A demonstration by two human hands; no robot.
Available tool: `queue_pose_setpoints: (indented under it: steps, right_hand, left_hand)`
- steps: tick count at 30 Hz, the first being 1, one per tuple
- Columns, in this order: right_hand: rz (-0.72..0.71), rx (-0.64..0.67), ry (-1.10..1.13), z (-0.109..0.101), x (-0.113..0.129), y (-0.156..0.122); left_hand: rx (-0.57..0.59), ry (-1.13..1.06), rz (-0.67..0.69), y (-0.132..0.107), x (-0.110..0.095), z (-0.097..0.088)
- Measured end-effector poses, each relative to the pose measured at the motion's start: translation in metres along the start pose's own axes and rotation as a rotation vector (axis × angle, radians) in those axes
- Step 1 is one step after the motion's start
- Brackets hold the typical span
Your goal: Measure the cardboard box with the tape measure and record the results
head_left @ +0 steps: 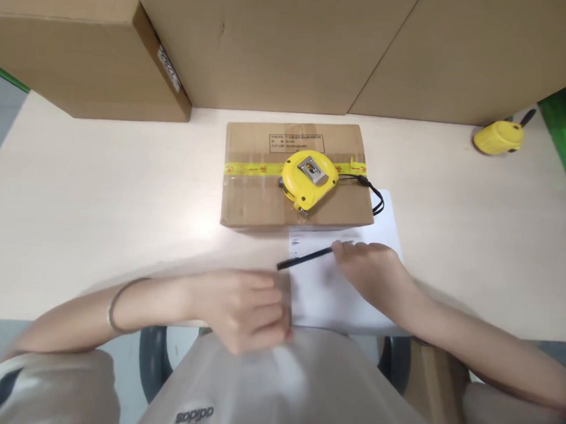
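Note:
My right hand (373, 270) is closed around one end of a black pen (305, 259), over a white sheet of paper (349, 304). The pen points left across the sheet. At the table's front edge, my left hand (247, 309) is curled, slightly blurred, by the paper's left side; whatever may be in its fingers is hidden. Ahead of both hands sits a small cardboard box (254, 203) sealed with yellow printed tape, covering the sheet's far part. On its top lies a yellow tape measure (309, 178), its black wrist strap (379, 202) hanging past the box's right side.
A second yellow tape measure (499, 137) stands near the table's far right corner. Large cardboard boxes (275, 43) line the back, and another carton (80, 62) rests at the far left. The pale tabletop (95, 192) ends just before my body.

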State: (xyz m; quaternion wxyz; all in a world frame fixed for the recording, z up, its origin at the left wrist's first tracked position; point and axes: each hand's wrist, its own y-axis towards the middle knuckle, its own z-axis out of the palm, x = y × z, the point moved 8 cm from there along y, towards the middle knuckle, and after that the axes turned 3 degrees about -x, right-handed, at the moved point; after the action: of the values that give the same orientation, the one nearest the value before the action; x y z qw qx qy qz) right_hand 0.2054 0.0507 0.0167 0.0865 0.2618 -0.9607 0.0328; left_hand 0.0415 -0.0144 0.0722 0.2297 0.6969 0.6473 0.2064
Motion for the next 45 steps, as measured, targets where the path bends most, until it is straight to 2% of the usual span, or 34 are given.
queue_pose_setpoints:
  steps: [2,5,8,12,14,17,21,33,45]
  right_hand:
    - [-0.01,0.001,-0.106,-0.004,-0.006,0.001]
    - [-0.026,-0.032,-0.159,-0.02,-0.012,0.0]
    - [-0.001,-0.014,0.133,-0.025,-0.015,-0.001]
    - [-0.029,0.084,0.514,0.001,-0.002,0.007]
    - [-0.069,0.036,0.668,0.016,0.005,0.013]
    - [-0.074,-0.101,0.83,0.035,0.007,0.02]
    - [-0.035,-0.142,0.845,0.047,0.009,0.024]
    - [-0.068,-0.006,0.91,0.041,0.011,0.036]
    - [-0.078,0.04,0.932,0.043,0.013,0.036]
  left_hand:
    - [0.0,0.008,0.052,0.005,-0.016,0.024]
    - [0.067,0.024,0.047,0.002,-0.021,0.052]
    - [0.061,0.092,0.003,-0.002,-0.018,0.056]
    - [0.084,0.177,-0.177,-0.007,-0.007,0.061]
    - [0.146,0.187,-0.235,-0.011,-0.003,0.071]
    - [0.225,0.207,-0.246,-0.016,-0.002,0.082]
    - [0.235,0.206,-0.234,-0.018,-0.003,0.083]
    - [0.253,0.174,-0.236,-0.016,0.0,0.08]
    - [0.252,0.154,-0.24,-0.018,0.0,0.081]
